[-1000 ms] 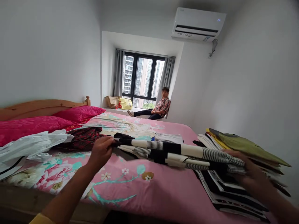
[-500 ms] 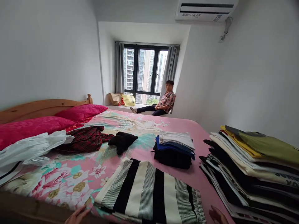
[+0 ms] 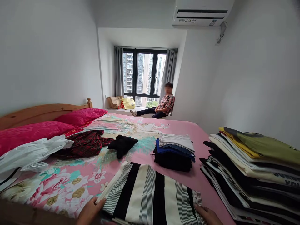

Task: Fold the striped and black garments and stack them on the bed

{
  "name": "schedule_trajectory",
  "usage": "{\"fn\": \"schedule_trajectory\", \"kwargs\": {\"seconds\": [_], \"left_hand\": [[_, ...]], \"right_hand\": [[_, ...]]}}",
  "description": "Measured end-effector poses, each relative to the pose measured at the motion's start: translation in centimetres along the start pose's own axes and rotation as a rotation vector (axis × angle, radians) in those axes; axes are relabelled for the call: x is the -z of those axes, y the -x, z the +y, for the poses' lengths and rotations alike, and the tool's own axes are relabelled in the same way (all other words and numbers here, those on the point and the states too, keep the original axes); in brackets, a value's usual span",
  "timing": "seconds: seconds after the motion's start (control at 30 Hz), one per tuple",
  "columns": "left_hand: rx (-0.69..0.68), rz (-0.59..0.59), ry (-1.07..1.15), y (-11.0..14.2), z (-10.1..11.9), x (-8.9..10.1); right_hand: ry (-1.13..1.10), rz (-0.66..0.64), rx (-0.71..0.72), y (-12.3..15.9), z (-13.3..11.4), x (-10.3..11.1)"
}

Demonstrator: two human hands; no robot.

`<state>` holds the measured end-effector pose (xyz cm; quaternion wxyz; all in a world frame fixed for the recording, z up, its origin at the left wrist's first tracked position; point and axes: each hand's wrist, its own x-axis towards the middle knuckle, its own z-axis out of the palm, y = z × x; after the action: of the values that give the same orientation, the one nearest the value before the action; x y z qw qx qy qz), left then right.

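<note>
A folded black-and-cream striped garment (image 3: 150, 193) lies at the near edge of the bed, with a gathered band along its right end. My left hand (image 3: 90, 211) pinches its left edge, thumb on top. At the right end, my right hand (image 3: 207, 215) grips the gathered band; some of its fingers are hidden under the cloth. Just behind the garment sits a small pile of folded clothes (image 3: 174, 153), grey on top, then blue and black. To the right rises a tall stack of folded shirts (image 3: 253, 175), an olive one uppermost.
Left on the bed (image 3: 67, 187) are a white garment (image 3: 35, 150), a crumpled red plaid shirt (image 3: 84, 143) and a bundled black cloth (image 3: 123, 145). Pink pillows (image 3: 82, 115) lie by the wooden headboard (image 3: 47, 110). A person (image 3: 165, 103) sits on the window ledge beside bags (image 3: 128, 103).
Both hands have moved inward and up from beside the striped garment and now hold its two ends. The view has tilted up slightly.
</note>
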<state>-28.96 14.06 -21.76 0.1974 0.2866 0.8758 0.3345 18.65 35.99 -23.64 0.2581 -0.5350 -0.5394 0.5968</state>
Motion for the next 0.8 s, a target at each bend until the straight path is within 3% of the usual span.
{"fn": "schedule_trajectory", "kwargs": {"seconds": [0.17,0.37,0.43,0.5,0.53,0.6,0.7,0.8], "left_hand": [[0.021,-0.005,0.365,-1.2,0.3,-0.4],[0.044,0.029,0.356,-2.0,-2.0,-0.2],[0.017,0.149,0.193,-1.6,-2.5,-0.4],[-0.104,0.339,0.018,-0.7,-1.9,-1.0],[-0.205,0.413,-0.032,-0.1,-1.0,-1.6],[-0.434,0.451,-0.027,1.8,1.8,-3.3],[-0.717,0.231,-0.003,4.8,7.5,-7.3],[-0.884,-0.028,-0.061,7.0,12.8,-12.1]], "right_hand": [[-0.154,-0.053,-0.106,0.1,-1.2,-0.5],[-0.164,0.064,-0.115,-0.9,-0.1,-0.1],[-0.159,0.066,-0.134,-1.1,0.2,0.3],[-0.176,0.013,-0.116,-1.0,0.2,0.6],[-0.186,-0.015,-0.102,-0.9,0.1,0.7],[-0.204,-0.048,-0.086,-0.5,-0.2,0.8],[-0.244,-0.064,-0.07,0.1,-0.4,0.7],[-0.308,-0.064,-0.091,0.4,-0.2,0.5]]}}
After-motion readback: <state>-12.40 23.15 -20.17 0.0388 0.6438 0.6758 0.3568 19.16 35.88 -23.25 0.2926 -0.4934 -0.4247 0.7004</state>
